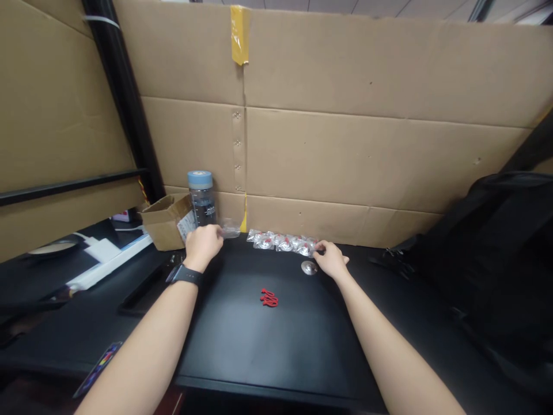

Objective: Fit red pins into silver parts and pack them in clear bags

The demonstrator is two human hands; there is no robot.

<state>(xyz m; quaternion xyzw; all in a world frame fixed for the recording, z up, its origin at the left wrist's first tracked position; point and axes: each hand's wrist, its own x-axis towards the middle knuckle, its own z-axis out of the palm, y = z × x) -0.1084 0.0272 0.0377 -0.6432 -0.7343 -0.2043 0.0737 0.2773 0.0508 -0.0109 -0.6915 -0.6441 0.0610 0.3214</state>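
My left hand (203, 244), with a black watch on its wrist, is closed on a small clear plastic bag (230, 229) just in front of a dark bottle with a blue cap (201, 199). My right hand (332, 259) rests on the black table with its fingers pinched at the right end of a row of several small clear bags holding red pieces (281, 242). A small silvery round piece (309, 267) lies right beside that hand. A little heap of red parts (269, 298) lies in the middle of the table (242, 346).
A cardboard wall (345, 144) stands behind the table. A small open cardboard box (166, 221) sits left of the bottle. White boxes and a power strip (108, 259) lie at the left. A black backpack (484, 259) fills the right side.
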